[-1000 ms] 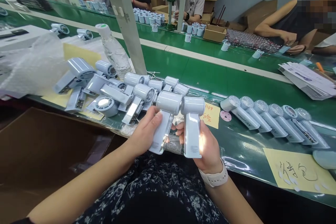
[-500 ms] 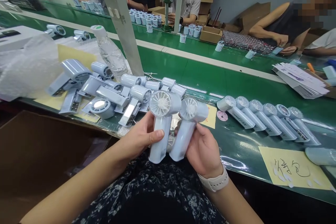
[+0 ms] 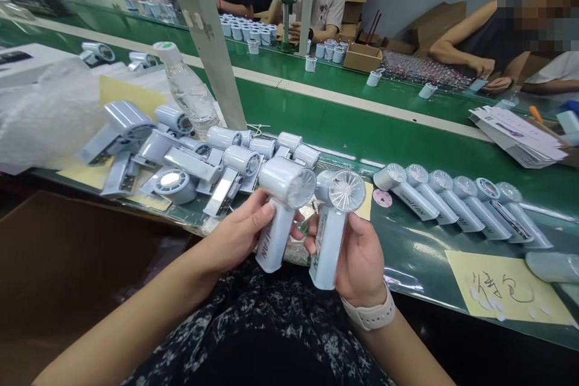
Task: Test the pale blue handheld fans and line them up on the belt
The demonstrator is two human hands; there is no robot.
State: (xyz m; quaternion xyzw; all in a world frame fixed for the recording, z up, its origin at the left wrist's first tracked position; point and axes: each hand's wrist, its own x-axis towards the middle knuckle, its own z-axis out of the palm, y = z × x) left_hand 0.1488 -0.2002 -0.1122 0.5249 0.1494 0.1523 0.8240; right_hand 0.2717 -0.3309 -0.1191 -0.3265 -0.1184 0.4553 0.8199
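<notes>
My left hand (image 3: 246, 226) is closed round the handle of a light-blue handheld fan (image 3: 275, 235), its head turned to the right. A second handheld fan (image 3: 326, 247) is gripped in my right hand (image 3: 362, 256), its round grille facing me. Both are upright side by side above my lap, with dark lettering showing on their handles. Beyond my left hand lies a heap of similar fan bodies (image 3: 194, 166), some with uncovered handles. To the right, several fans (image 3: 456, 205) lie slanted in a row on the green bench (image 3: 407, 265).
A water bottle (image 3: 190, 96) leans near a metal post (image 3: 212, 42). Bubble wrap (image 3: 49, 114) is at the left, a handwritten yellow paper (image 3: 506, 289) at the right. Across the green conveyor (image 3: 307, 108), co-workers sit behind small blue cups and a cardboard box (image 3: 362, 59).
Both fans have been turned in my hands, so the lettering on their handles now shows. The left fan's head has swung to the right. Small parts on the conveyor have shifted slightly left.
</notes>
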